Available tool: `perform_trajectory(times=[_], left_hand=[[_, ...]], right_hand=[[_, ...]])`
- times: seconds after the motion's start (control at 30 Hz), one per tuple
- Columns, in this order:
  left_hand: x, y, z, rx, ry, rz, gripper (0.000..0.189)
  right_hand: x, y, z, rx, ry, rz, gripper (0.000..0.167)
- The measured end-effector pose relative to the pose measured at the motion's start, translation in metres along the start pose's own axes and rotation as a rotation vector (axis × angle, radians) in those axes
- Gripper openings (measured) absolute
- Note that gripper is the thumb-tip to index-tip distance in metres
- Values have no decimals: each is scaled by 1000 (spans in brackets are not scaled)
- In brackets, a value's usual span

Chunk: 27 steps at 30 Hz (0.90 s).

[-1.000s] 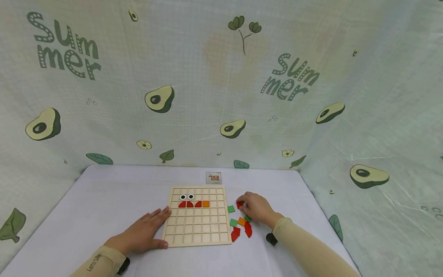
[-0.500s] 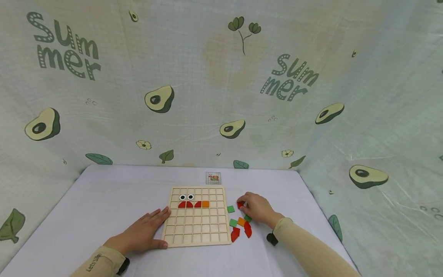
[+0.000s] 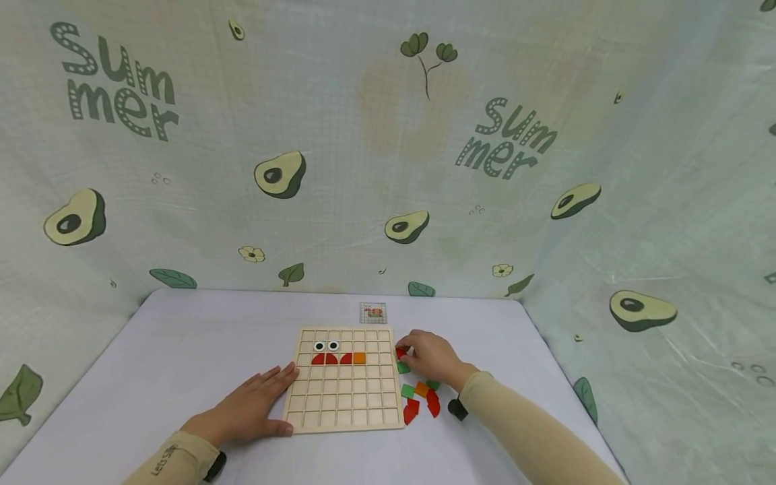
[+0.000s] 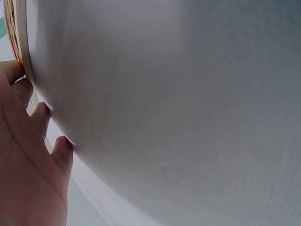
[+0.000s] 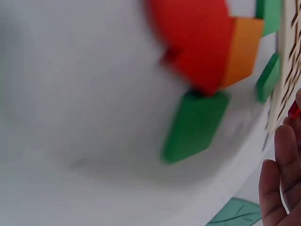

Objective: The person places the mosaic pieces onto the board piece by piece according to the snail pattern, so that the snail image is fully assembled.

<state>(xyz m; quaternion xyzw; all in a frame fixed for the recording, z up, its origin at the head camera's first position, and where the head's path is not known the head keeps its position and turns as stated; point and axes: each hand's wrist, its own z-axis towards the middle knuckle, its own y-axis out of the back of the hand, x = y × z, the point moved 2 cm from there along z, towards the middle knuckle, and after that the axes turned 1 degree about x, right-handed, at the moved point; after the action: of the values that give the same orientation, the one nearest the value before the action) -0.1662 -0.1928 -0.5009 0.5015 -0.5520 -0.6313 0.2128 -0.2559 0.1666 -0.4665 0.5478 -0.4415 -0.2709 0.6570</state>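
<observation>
A wooden grid board [image 3: 345,404] lies on the table. In its upper rows sit two round eye tiles [image 3: 319,346], several red quarter-circle tiles [image 3: 318,360] and an orange square tile [image 3: 360,358]. My left hand [image 3: 245,407] rests at the board's left edge, fingers straight, fingertips [image 4: 61,143] along its side. My right hand [image 3: 432,356] pinches a red tile [image 3: 400,353] between thumb and fingers, just beside the board's right edge; in the right wrist view only a corner of this red tile [image 5: 294,109] shows.
Right of the board lie loose green tiles [image 3: 408,391], an orange tile [image 3: 421,389] and red tiles [image 3: 433,403]. A small picture card [image 3: 372,312] lies behind the board. A printed cloth [image 3: 339,135] hangs behind the table.
My right hand has moved left toward the board, carrying the red tile from among the loose pieces. My left hand has stayed at the board's left edge.
</observation>
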Motion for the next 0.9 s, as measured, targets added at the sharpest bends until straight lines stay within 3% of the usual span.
perform_trajectory(times=[0.3, 0.9], left_hand=[[2, 0, -2, -9, -21, -1, 107], [0, 2, -2, -6, 6, 1, 106]], right_hand=[[31, -10, 24, 30, 59, 3, 24], [46, -27, 33, 29, 2, -34, 20]])
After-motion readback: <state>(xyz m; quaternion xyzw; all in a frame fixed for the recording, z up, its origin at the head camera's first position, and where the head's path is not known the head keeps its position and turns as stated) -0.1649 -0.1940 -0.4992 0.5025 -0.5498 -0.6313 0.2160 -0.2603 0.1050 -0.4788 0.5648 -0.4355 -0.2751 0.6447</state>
